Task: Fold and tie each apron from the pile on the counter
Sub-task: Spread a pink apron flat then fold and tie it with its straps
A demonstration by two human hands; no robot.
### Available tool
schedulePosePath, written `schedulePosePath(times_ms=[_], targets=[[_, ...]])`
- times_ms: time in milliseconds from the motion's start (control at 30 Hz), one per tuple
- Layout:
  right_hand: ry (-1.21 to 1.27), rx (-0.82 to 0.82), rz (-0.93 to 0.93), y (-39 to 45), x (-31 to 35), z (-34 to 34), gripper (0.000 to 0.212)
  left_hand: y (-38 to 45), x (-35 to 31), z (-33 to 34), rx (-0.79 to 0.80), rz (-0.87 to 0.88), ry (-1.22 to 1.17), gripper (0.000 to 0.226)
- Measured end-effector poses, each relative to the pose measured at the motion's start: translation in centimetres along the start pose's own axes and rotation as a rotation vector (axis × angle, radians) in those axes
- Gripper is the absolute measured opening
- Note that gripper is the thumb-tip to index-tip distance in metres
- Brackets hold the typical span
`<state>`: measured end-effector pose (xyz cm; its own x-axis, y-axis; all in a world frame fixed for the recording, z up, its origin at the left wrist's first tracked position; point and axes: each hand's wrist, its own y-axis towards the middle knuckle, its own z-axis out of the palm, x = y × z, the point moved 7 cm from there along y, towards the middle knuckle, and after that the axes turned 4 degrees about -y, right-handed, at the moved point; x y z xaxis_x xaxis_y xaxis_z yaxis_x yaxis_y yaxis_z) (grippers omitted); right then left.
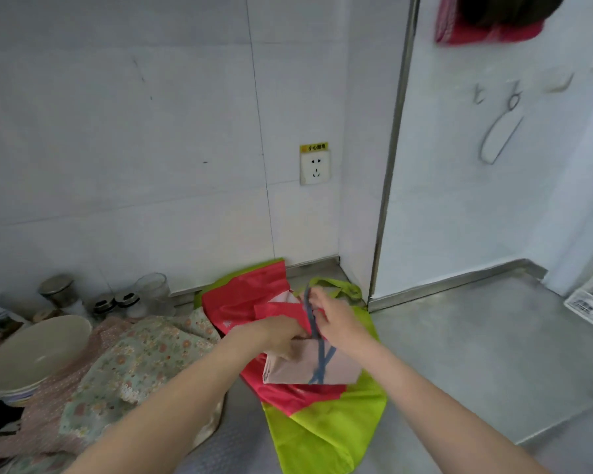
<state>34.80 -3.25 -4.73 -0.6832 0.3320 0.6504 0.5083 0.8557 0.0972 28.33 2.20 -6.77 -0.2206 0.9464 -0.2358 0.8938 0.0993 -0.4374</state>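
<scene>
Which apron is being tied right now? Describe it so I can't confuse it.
On the steel counter, below the wall socket, lies a red-and-green apron. On it sits the folded pink apron between both hands, the only one crossed by blue straps.

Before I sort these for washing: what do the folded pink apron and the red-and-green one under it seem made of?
Folded pink apron with blue ties: apparently matte woven cloth, no sheen. Red-and-green apron: likely thin synthetic, with slight sheen and crisp creases.

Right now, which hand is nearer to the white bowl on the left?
Left. The left hand is on the folded pink apron, on the side toward the white bowl; the right hand pinches the blue strap farther away.
</scene>
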Motion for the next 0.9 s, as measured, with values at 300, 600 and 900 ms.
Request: schedulePosePath(times_ms=[300, 600, 900], targets=[[-0.440, -0.103, -0.164, 1.2, -2.8, -11.7, 0.038, 6.2, -6.1, -7.5, -0.169, 0.003, -0.105, 0.028], [-0.761, -0.381, -0.272, 3.6, -8.6, -25.8, 0.028, 15.3, -15.5, -16.4, -0.264, -0.013, -0.189, 0.014], [-0.388, -0.687, -0.220, 5.8, -8.7, -42.2, 0.028, 13.9, -22.8, -32.0, -0.632, 0.106, -0.344, 0.022]])
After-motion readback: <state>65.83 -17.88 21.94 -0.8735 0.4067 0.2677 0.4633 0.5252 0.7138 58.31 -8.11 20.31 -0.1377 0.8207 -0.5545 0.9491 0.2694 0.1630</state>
